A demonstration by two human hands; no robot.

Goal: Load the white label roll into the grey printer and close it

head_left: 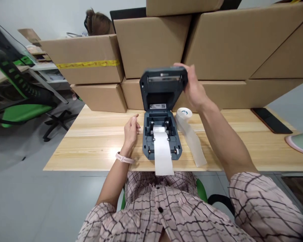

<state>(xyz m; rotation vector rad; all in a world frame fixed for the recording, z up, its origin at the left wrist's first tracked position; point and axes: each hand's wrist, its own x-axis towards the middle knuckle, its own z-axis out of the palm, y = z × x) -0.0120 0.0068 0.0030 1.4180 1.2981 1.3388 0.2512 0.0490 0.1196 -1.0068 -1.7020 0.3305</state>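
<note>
A dark label printer (145, 144) stands on the wooden table with its lid (164, 89) raised. My right hand (193, 85) grips the lid at its upper right corner, thumb and fingers around the edge. Inside the printer sits a white label strip (163, 151), running from between the holders out over the front and past the table edge. My left hand (132, 129) rests on the table just left of the printer, loosely bent and holding nothing. Right of the printer lies a roll of labels (184, 113), its unrolled tail stretching toward the table's front edge.
Stacked cardboard boxes (151, 47) form a wall behind the table (91, 144). A dark phone (271, 120) and a green and pink object (301, 142) lie at the right. A green chair (25, 112) stands at left. Behind the boxes, a person's head (101, 24) shows.
</note>
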